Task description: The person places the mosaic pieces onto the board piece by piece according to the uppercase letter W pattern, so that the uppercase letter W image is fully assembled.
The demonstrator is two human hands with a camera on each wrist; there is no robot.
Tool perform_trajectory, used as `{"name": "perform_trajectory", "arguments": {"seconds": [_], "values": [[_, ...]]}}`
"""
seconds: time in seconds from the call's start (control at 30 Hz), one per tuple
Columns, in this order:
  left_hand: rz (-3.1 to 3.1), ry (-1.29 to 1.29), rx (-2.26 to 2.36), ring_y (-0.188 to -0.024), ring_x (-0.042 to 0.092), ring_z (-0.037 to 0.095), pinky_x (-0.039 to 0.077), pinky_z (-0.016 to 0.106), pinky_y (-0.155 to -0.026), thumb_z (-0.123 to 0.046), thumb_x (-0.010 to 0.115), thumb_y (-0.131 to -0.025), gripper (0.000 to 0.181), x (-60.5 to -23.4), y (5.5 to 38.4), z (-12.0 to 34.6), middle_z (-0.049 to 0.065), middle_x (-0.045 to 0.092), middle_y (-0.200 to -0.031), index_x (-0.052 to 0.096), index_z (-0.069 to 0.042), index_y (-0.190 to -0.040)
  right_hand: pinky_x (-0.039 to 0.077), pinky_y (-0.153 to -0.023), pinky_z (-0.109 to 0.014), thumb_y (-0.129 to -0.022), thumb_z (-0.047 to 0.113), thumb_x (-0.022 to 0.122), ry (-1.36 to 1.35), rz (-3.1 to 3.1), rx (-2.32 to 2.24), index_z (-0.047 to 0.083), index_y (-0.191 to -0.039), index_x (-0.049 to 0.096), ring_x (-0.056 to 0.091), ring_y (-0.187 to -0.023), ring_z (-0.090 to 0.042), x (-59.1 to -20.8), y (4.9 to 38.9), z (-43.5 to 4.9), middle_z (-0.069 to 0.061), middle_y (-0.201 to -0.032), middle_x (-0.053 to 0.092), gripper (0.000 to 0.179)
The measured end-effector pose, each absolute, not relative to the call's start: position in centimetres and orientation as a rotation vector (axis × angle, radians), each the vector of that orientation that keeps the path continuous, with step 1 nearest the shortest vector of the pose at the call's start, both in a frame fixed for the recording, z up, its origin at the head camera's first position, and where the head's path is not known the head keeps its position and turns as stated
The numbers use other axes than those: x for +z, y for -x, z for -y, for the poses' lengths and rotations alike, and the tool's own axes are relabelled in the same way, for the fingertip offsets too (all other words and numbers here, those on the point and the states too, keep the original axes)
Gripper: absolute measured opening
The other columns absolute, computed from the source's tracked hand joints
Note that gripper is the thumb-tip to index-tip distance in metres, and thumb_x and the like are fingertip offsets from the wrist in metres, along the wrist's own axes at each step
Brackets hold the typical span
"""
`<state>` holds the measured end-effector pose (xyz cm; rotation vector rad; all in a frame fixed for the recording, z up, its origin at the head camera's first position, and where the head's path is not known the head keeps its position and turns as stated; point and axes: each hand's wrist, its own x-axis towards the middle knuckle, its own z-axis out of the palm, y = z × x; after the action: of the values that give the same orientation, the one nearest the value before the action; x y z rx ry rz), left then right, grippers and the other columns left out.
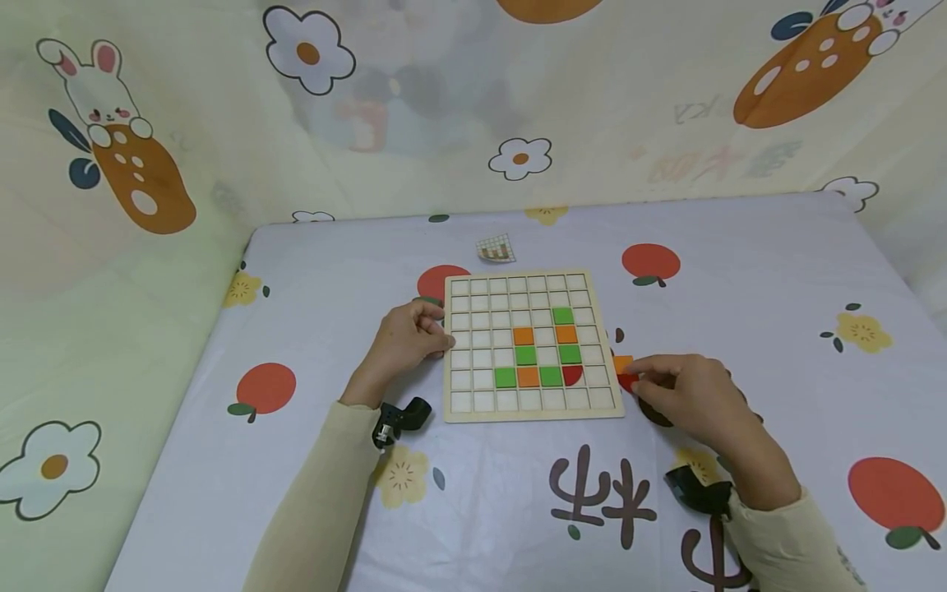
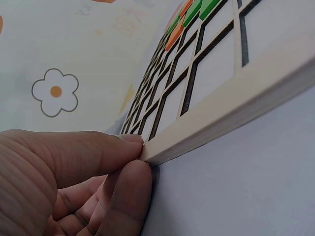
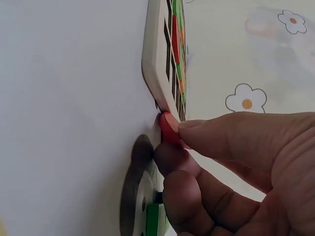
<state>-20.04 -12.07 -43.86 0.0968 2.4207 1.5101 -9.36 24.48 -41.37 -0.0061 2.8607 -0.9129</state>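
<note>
Red piece [image 3: 169, 127], partly hidden, in right hand's [image 1: 691, 399] pinch; grid board [image 1: 481, 358] in left hand's [image 1: 403, 339] pinch

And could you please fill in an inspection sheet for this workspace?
Surface: white printed tablecloth, lightly creased.
Job's things: grid board lying on the cloth, holding five green tiles, three orange tiles and one rounded red tile.
Clutter: nothing seen, apart from a small gridded card beyond the board.
Grippers: left hand pinches the board's left edge; right hand pinches a red piece beside its right edge.
Cables: nothing seen.
Surroundings: cream backdrop with printed flowers and rabbits.
</note>
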Motion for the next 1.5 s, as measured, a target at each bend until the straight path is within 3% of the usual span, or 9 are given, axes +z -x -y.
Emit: {"name": "perform_trajectory", "arguments": {"seconds": [0.2,0.53,0.63,0.9,1.1,1.5], "values": [[-2.422,-0.102,1.511,-0.07,0.067,0.015,0.054,0.027,-0.069,-0.006,0.08,-0.088,0.041,-43.9,20.0,12.1,0.008,0.07,-0.089,0.065,0.001,-0.125,0.042,-0.055,-0.028,-0.09,0.01,0.078,0.023,-2.862,-0.907,0.003,-0.113,0.079,0.057,-0.079,-0.022,-41.6,9.3,-24.4,-0.003,-0.084,0.069,0.024],[-2.417,-0.095,1.516,-0.07,0.067,0.015,0.054,0.027,-0.069,-0.005,0.08,-0.088,0.04,-43.9,20.0,12.1,0.008,0.069,-0.088,0.065,0.001,-0.125,0.043,-0.055,-0.026,-0.091,0.006,0.074,0.048,-2.902,-0.967,0.006,-0.108,0.079,0.056,-0.074,-0.02,-41.5,9.3,-24.2,-0.001,-0.079,0.067,0.017],[-2.415,-0.093,1.519,-0.07,0.067,0.015,0.053,0.027,-0.069,-0.005,0.08,-0.088,0.04,-43.8,20.0,12.1,0.008,0.069,-0.088,0.065,0.001,-0.125,0.044,-0.055,-0.026,-0.092,0.007,0.074,0.046,-2.892,-0.997,0.006,-0.109,0.08,0.057,-0.074,-0.021,-41.5,9.3,-24.2,-0.003,-0.082,0.07,0.019],[-2.419,-0.094,1.518,-0.07,0.067,0.015,0.054,0.027,-0.068,-0.005,0.08,-0.088,0.04,-43.9,20.0,12.1,0.008,0.069,-0.089,0.065,0.001,-0.125,0.052,-0.064,-0.025,-0.093,0.011,0.075,0.003,-2.734,-1.177,0.006,-0.12,0.077,0.066,-0.085,-0.022,-41.3,9.7,-24.5,-0.016,-0.112,0.076,0.028],[-2.442,-0.111,1.499,-0.069,0.066,0.015,0.053,0.027,-0.068,-0.005,0.081,-0.088,0.04,-44.1,20.1,12.2,0.008,0.069,-0.088,0.065,0.001,-0.124,0.055,-0.067,-0.024,-0.089,0.01,0.08,0.01,-2.649,-1.225,0.0,-0.127,0.072,0.068,-0.085,-0.022,-41.3,9.8,-24.4,-0.014,-0.103,0.076,0.039],[-2.438,-0.104,1.493,-0.069,0.067,0.015,0.053,0.026,-0.068,-0.005,0.081,-0.088,0.04,-43.9,20.1,12.1,0.008,0.069,-0.088,0.065,0.001,-0.125,0.054,-0.065,-0.021,-0.086,0.011,0.085,0.111,-2.654,-1.273,0.0,-0.119,0.075,0.063,-0.084,-0.022,-41.2,10.2,-22.9,-0.007,-0.095,0.072,0.036]]}}
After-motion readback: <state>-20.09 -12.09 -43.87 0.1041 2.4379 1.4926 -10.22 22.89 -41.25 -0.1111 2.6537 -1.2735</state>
